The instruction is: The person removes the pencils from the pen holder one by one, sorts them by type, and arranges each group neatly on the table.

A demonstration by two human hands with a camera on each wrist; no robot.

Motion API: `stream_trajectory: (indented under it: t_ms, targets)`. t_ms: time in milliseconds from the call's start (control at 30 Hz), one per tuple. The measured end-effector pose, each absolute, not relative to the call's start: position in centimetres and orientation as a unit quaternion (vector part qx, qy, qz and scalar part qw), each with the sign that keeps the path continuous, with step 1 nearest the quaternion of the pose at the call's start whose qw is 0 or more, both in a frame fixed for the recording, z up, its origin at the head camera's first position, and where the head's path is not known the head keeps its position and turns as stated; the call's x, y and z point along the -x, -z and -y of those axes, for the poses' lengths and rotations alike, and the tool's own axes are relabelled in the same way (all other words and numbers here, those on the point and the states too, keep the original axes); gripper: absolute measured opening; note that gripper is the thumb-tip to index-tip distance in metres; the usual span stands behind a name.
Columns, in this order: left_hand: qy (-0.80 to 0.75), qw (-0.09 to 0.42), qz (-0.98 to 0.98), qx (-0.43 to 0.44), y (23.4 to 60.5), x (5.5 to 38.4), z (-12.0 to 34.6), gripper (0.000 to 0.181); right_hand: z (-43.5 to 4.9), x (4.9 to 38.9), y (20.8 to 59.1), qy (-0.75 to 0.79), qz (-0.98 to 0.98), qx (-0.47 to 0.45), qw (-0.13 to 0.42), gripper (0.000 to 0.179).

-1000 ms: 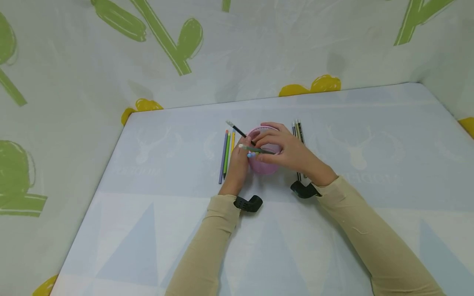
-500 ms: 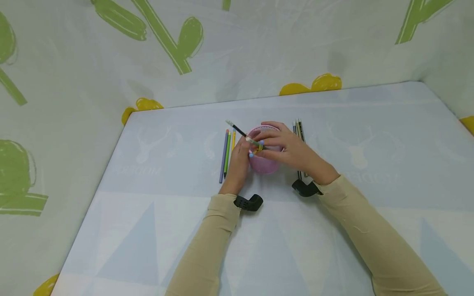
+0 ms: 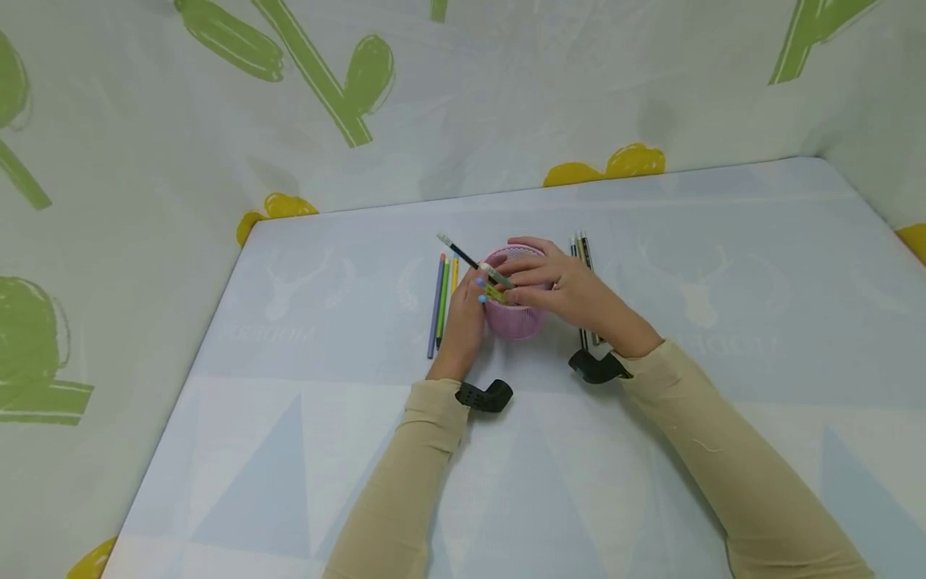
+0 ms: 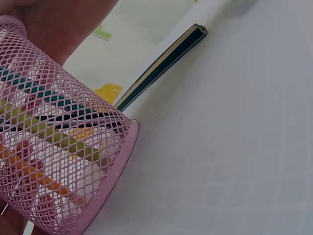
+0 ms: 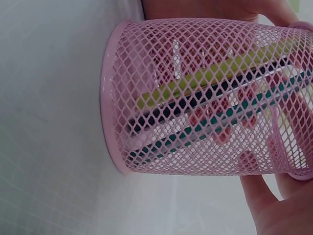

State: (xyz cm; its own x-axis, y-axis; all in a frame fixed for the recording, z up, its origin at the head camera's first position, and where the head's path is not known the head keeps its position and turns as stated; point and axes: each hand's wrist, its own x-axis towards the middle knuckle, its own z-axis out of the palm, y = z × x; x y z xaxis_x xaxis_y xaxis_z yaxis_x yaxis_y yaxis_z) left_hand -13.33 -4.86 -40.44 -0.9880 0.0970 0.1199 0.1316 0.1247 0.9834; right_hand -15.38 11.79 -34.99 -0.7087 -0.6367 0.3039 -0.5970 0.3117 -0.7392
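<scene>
Look at the mouth of the pink mesh cup (image 3: 515,326), standing seemingly upright on the table (image 3: 550,482), and at the pencil ends (image 3: 482,298) leaning out over the rim, just to the left of the right hand (image 3: 564,293) and its fingers. Judge the coming move to turn on that slant: long axes running from raised ends on the left down rightward into the cup. Find the right hand nearer, bent over the mouth, fingers curled and seemingly touching the shafts; cannot tell whether pinching or merely guiding. Find the left hand (image 3: 463,326) wrapped round the cup's left side, fingers clamped on the mesh. Count 1 cup and, leaning inside, 4 pencils: 1 black pencil (image 3: 459,251) sticking out farthest, 1 grey-green pencil (image 3: 501,277), 2 blue-ended pencils (image 3: 492,294). Can make out 4 shafts through the mesh in the left wrist view. Count 3 more on the table left of the cup: 1 purple pencil (image 3: 436,310), 1 green pencil (image 3: 443,310), 1 yellow pencil (image 3: 454,277), the last partly behind the left hand. Count at least 3 right-side pencils (image 3: 580,245), roughly parallel, partly hidden by the right hand; cannot rule out more.
</scene>
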Motion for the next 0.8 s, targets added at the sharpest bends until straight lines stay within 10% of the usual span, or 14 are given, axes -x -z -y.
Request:
stream_trajectory:
  t_ms: [800]
  targets:
    - [0.667,0.061,0.74,0.063,41.9,14.4,4.7,0.042,-15.4,18.6,37.4,0.719,-0.678,0.139,-0.055,0.029]
